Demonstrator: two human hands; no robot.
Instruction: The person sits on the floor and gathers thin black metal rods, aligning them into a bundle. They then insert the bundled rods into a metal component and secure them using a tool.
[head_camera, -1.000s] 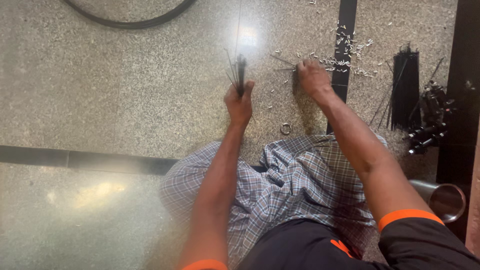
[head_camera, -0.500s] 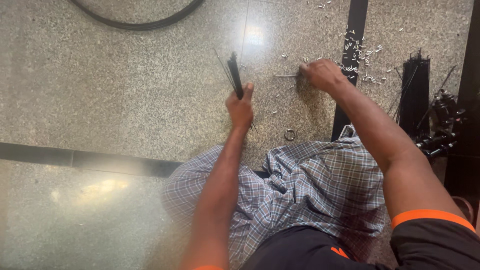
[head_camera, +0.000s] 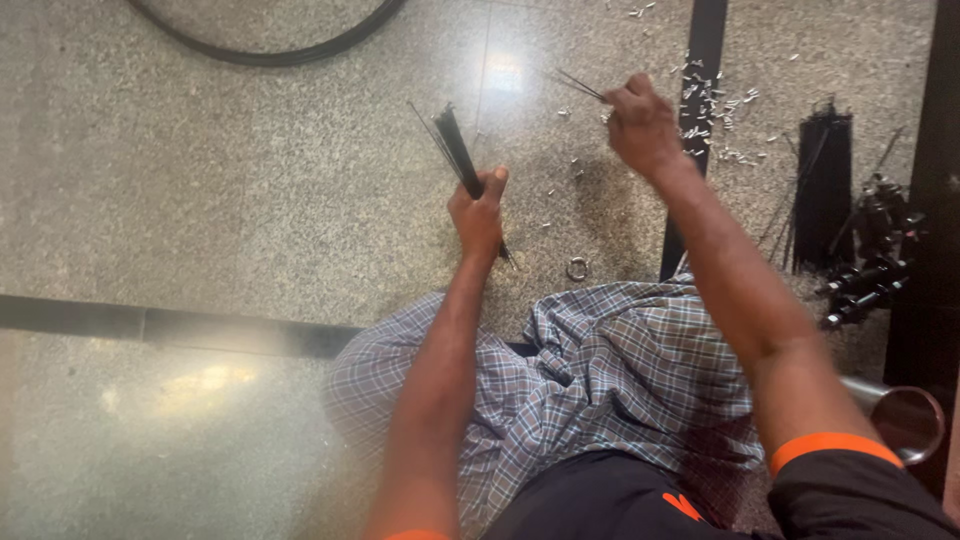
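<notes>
Person sits on speckled stone floor (head_camera: 200, 200), both arms stretched fwd over a checked cloth (head_camera: 620, 380) on the lap.

Left hand (head_camera: 478, 212): arm nearly straight, fist clenched around a bundle of thin black spokes (head_camera: 455, 150). Bundle tilts up and to the left from the fist; short ends stick out below the fist, approx. over the floor in front of the cloth.

Right hand (head_camera: 640, 125): raised further fwd than the left, wrist bent, fingers pinched on a couple of thin spokes (head_camera: 580, 86) that point out to the left. Both hands well apart, no contact betw. the two sets of spokes.

Surroundings:
- Scatter of small pale metal bits (head_camera: 715, 100) on floor, just beside and beyond the right hand, spread across a dark floor strip (head_camera: 690, 200).
- Small metal ring (head_camera: 577, 268) on floor betw. the two forearms, near cloth edge.
- Second stack of black spokes (head_camera: 825, 180) lies flat at right, next to a heap of dark parts (head_camera: 865, 270).
- Metal cup (head_camera: 905, 420) at right, near right elbow.
- Black tyre/hoop (head_camera: 270, 50), partly out of view, at the far edge.
</notes>
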